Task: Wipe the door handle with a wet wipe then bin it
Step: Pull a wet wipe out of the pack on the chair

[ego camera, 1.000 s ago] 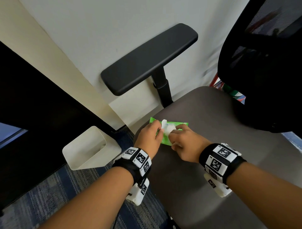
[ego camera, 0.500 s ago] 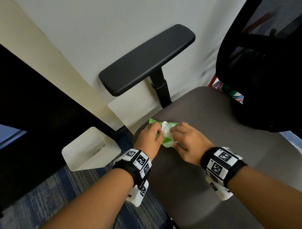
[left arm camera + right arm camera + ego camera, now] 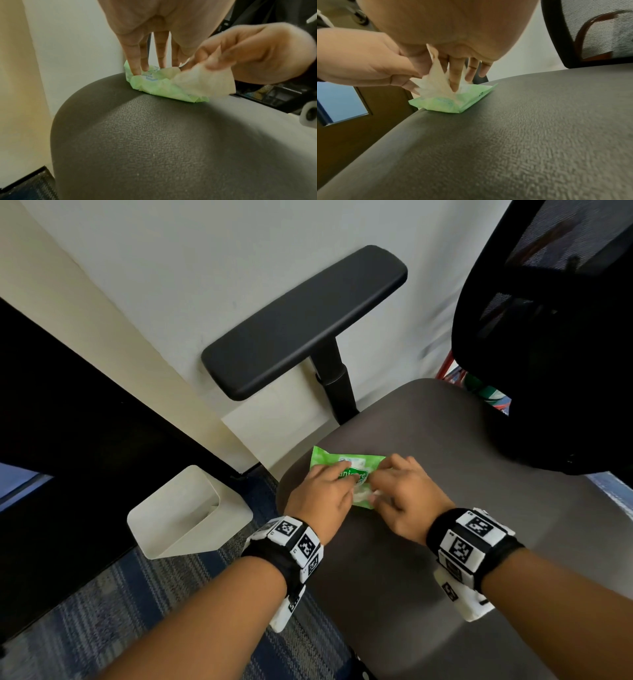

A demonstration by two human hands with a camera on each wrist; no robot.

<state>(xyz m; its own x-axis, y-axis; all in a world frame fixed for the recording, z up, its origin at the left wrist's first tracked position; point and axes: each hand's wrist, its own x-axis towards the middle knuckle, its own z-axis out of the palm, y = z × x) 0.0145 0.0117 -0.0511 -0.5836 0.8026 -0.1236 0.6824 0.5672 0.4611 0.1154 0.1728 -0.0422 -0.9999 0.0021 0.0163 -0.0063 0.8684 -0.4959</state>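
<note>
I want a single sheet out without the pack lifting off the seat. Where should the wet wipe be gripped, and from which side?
Grip the wet wipe by its raised loose corner, coming from above on the right, where the right hand pinches it. That flap stands clear of the green pack, while the left hand presses the pack down on the chair seat.

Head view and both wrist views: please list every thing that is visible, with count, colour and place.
wet wipe pack: one, green, on chair seat front edge
wet wipe: one, white, half drawn from the pack
chair seat: one, dark grey
armrest: one, black, beside wall
backrest: one, black mesh, upper right
bin: one, cream, on floor left of chair
carpet: blue-grey striped
left hand: presses the pack down
right hand: pinches the wipe
</note>
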